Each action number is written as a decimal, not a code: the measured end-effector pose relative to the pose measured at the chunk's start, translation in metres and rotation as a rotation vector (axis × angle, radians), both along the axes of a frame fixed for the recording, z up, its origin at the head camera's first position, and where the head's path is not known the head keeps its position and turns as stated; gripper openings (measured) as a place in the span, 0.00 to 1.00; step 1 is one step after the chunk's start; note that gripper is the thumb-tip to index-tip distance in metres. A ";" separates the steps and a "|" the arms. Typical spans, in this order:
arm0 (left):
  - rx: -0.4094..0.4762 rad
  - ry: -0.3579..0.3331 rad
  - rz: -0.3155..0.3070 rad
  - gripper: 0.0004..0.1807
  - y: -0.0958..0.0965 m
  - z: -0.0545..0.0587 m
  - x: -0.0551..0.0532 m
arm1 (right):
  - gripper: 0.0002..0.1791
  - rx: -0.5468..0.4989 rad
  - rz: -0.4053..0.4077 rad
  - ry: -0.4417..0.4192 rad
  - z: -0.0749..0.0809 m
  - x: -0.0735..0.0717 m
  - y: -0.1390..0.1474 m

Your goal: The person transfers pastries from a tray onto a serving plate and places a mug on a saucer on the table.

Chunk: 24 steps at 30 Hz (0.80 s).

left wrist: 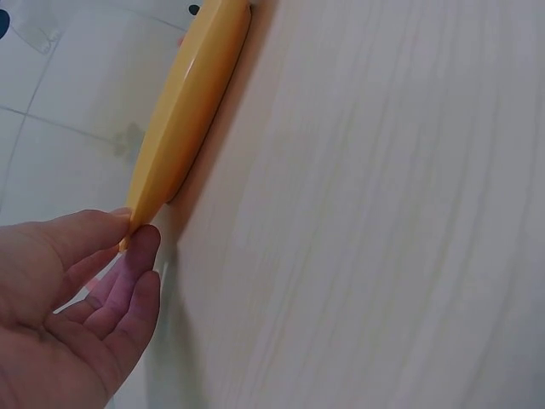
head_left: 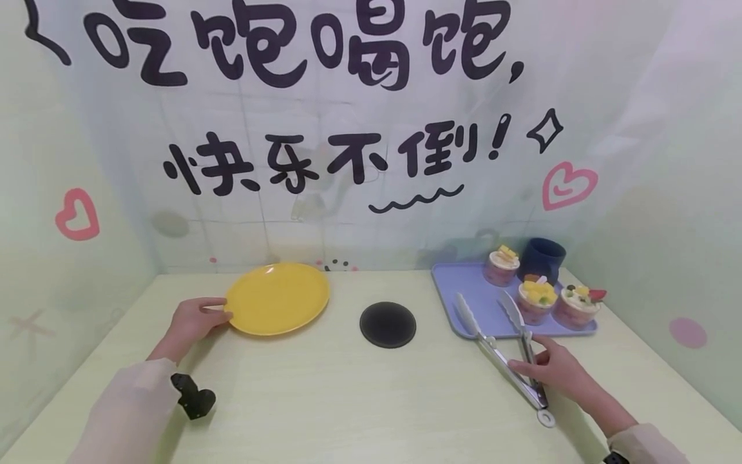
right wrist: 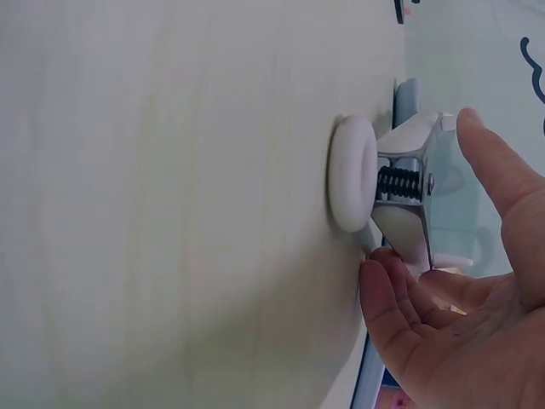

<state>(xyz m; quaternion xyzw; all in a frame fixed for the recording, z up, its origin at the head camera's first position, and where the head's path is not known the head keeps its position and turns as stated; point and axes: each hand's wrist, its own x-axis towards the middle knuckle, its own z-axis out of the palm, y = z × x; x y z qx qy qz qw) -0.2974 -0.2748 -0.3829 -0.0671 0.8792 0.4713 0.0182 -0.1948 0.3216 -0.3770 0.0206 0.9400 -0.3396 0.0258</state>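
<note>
"Well, both hands are busy, at opposite ends of the counter [head_left: 324,399]! The left hand [head_left: 194,322] pinches the yellow plate [head_left: 278,299] by its left edge, thumb over the rim, fingertips underneath."

"And where's that plate sitting?"

"Back left, far rim close up to the wall [head_left: 232,241]. There's a strip of counter between its right edge and the black disc [head_left: 388,325], and a broad stretch in front of both."

"Over on the right, then?"

"The right hand [head_left: 553,370] has the tongs [head_left: 529,388] between thumb and fingers, towards the hinge end. The arms stand well apart, and the tips reach past the near edge of the blue tray [head_left: 460,280]. Touching it or just above, I can't tell."

"Any room in there?"

"On the left side, yes; the left tip has tray surface all round it. The right tip is tighter, just beside the middle dessert cup [head_left: 534,309]. Another dessert cup [head_left: 501,274] stands behind, and a strawberry-topped cup [head_left: 576,312] crowds the right edge."

"With that dark blue mug [head_left: 542,261] at the back corner!"

"Right. And the wrist view picks up the white ring [right wrist: 351,175] at the tongs' tail, low by the counter, a black spring [right wrist: 398,182] just beyond it."
</note>
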 end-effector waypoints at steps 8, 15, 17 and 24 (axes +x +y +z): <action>-0.006 -0.007 -0.001 0.31 0.000 -0.001 -0.002 | 0.50 0.005 -0.004 -0.012 -0.003 -0.001 -0.001; -0.004 0.001 -0.011 0.31 -0.001 -0.003 -0.003 | 0.52 0.019 0.007 -0.006 -0.007 -0.003 0.000; -0.001 0.002 -0.012 0.32 -0.001 -0.003 -0.003 | 0.53 0.030 0.011 -0.007 -0.007 -0.003 -0.001; 0.005 0.011 -0.015 0.31 -0.001 -0.003 -0.003 | 0.56 0.024 0.034 -0.014 -0.007 -0.002 -0.005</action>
